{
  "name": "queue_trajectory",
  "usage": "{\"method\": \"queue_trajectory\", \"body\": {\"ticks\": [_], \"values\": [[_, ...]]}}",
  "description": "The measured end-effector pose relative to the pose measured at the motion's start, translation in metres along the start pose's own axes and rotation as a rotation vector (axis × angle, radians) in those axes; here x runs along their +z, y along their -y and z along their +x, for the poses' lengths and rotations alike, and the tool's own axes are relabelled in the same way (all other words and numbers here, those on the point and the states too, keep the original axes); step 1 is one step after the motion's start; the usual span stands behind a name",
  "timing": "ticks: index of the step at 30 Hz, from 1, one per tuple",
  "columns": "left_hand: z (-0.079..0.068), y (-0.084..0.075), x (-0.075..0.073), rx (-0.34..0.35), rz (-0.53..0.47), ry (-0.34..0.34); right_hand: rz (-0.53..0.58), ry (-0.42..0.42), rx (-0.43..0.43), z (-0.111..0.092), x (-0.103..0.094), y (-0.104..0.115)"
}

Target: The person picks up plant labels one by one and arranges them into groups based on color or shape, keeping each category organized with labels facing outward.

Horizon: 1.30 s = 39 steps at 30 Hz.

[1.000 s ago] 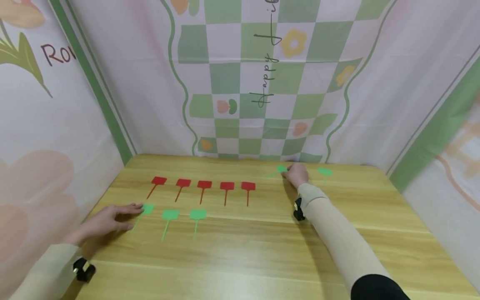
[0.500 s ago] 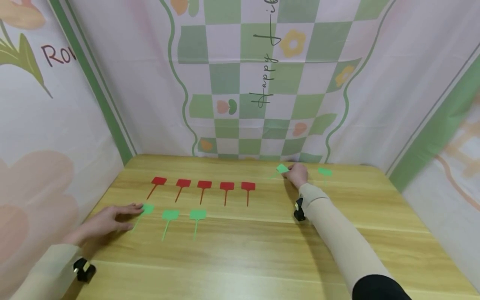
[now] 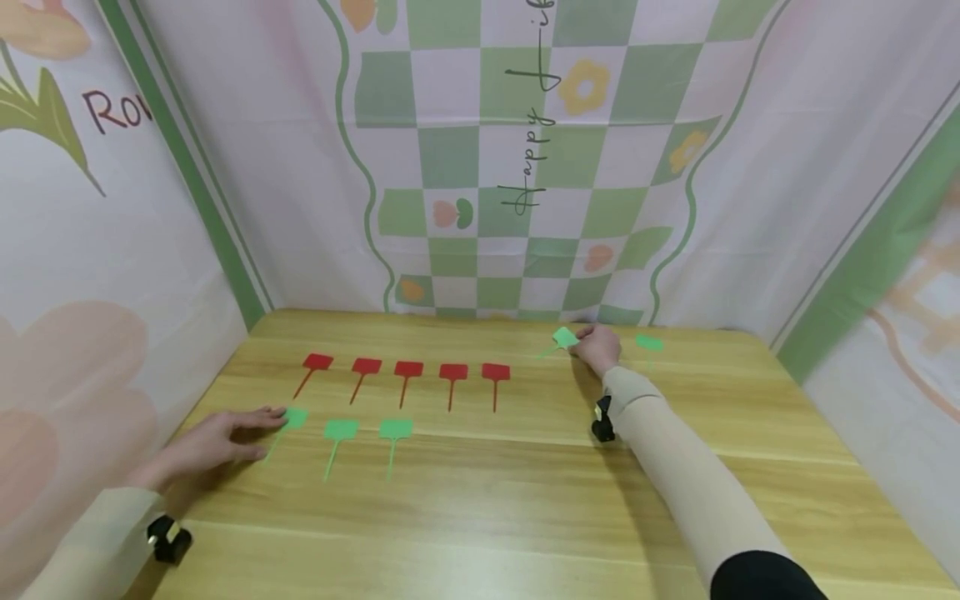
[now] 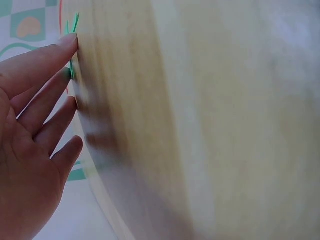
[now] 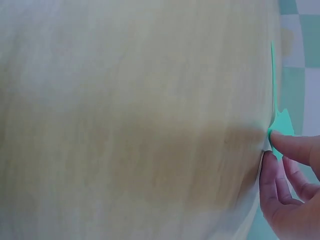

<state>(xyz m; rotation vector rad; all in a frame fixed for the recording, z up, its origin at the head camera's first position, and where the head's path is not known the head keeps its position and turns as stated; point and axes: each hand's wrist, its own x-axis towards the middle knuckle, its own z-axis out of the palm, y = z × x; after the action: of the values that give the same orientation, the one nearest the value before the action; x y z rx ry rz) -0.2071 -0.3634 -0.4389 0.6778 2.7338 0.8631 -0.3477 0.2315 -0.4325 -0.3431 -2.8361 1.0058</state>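
At the back of the table, my right hand pinches a green plant label by the edge of its head. In the right wrist view the thumb presses that label's head from one side, with its thin stem pointing away. My left hand rests at the table's left side, fingers extended, fingertips at the head of another green plant label. Two more green plant labels, a middle one and a right one, continue that row.
Behind the green row lies a row of several red plant labels. Another green plant label lies right of my right hand, near the back edge. The wooden table meets a checked cloth at the back and printed cloths at the sides.
The green plant label in my right hand has turned, its head now tilted up more. My right hand has shifted very slightly right. The left hand has stayed still.
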Motion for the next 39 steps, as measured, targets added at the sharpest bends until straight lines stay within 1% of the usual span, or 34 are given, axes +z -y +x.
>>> {"method": "queue_trajectory", "body": {"ticks": [7, 12, 17, 19, 22, 25, 29, 33, 39], "values": [[0.001, 0.002, 0.002, -0.026, -0.009, 0.01, 0.069, -0.005, -0.003, 0.002, -0.004, -0.006], [0.0, 0.002, 0.001, -0.006, 0.003, 0.001, 0.139, 0.005, -0.001, 0.003, -0.006, -0.01], [-0.002, -0.001, 0.0, 0.004, -0.002, -0.005, 0.185, 0.038, 0.003, 0.001, -0.01, -0.012], [-0.002, -0.001, 0.0, -0.003, -0.001, -0.011, 0.196, 0.048, 0.011, -0.001, -0.011, -0.012], [-0.002, 0.0, 0.001, 0.001, -0.01, -0.008, 0.241, 0.061, 0.034, -0.003, -0.015, -0.012], [-0.001, 0.002, 0.001, 0.001, -0.01, -0.009, 0.312, 0.081, 0.056, -0.005, -0.019, -0.013], [-0.001, 0.003, 0.002, 0.004, -0.004, -0.012, 0.386, 0.114, 0.066, -0.007, -0.024, -0.015], [-0.001, 0.001, 0.001, 0.01, -0.021, -0.009, 0.437, 0.137, 0.06, -0.01, -0.029, -0.016], [-0.001, 0.001, 0.001, 0.002, -0.052, -0.005, 0.461, 0.179, 0.049, -0.017, -0.037, -0.014]]}}
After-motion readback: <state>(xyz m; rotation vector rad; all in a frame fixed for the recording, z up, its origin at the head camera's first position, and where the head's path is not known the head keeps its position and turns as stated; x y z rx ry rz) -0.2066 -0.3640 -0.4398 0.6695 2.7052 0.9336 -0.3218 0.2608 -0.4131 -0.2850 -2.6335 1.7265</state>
